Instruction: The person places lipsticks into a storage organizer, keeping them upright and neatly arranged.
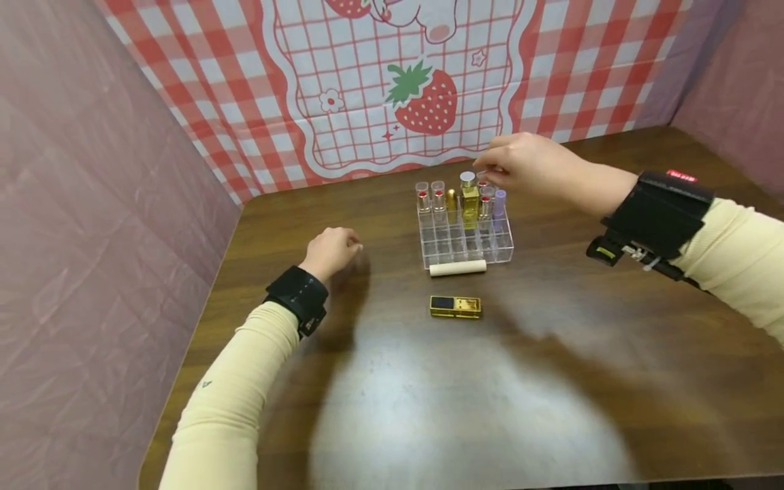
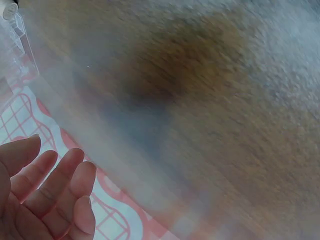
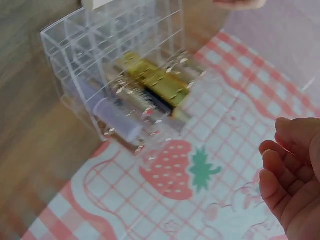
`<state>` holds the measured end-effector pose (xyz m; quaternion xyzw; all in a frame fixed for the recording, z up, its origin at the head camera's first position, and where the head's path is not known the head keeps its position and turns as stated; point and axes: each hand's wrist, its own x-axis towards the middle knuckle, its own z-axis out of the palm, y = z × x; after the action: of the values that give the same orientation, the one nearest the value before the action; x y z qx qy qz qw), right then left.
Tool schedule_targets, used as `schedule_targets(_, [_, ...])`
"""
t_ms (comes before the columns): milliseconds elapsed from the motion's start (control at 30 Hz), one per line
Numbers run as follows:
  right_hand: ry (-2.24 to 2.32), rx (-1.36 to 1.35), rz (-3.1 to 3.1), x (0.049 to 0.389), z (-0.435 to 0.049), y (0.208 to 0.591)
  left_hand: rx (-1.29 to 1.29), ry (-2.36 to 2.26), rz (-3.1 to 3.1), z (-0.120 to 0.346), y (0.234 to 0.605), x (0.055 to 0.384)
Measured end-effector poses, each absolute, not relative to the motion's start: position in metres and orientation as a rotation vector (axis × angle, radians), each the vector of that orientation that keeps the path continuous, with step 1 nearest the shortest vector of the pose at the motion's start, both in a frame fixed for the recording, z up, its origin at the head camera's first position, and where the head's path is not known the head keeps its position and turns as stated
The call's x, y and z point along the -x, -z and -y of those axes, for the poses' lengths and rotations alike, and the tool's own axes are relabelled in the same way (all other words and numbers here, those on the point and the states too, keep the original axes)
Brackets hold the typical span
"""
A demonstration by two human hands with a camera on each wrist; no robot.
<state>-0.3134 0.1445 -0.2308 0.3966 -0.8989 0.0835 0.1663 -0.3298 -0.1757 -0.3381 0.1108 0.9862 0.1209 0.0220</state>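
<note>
Six items stand in the organizer's (image 1: pixel 465 238) back row; a cream tube (image 1: pixel 457 268) and gold case (image 1: pixel 455 306) remain on the bench (image 1: pixel 551 381). The right hand (image 1: pixel 520 167) hovers there, seemingly empty with fingers relaxed; the left hand (image 1: pixel 331 250) rests loosely curled, holding nothing.

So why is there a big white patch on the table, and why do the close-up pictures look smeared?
Head view: the white patch is lamp glare on the glossy brown wooden table. Left wrist view: the tabletop is motion-blurred; only the left hand is sharp. Right wrist view: the clear plastic compartment organizer is smeared and tilted.
</note>
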Motion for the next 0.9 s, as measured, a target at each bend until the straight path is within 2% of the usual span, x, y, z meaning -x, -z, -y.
schedule_targets(333, [-0.218,-1.176,2.486,0.278,-0.138,0.225,-0.345,-0.353,-3.064,0.173,0.335,0.323])
schedule_targets(700, [-0.261,-1.243,2.396,0.255,-0.147,0.23,-0.395,-0.374,-3.062,0.171,0.336,0.314])
schedule_targets(900, [-0.25,-1.275,2.359,0.246,-0.154,0.236,-0.506,-0.375,-3.043,0.164,0.336,0.307])
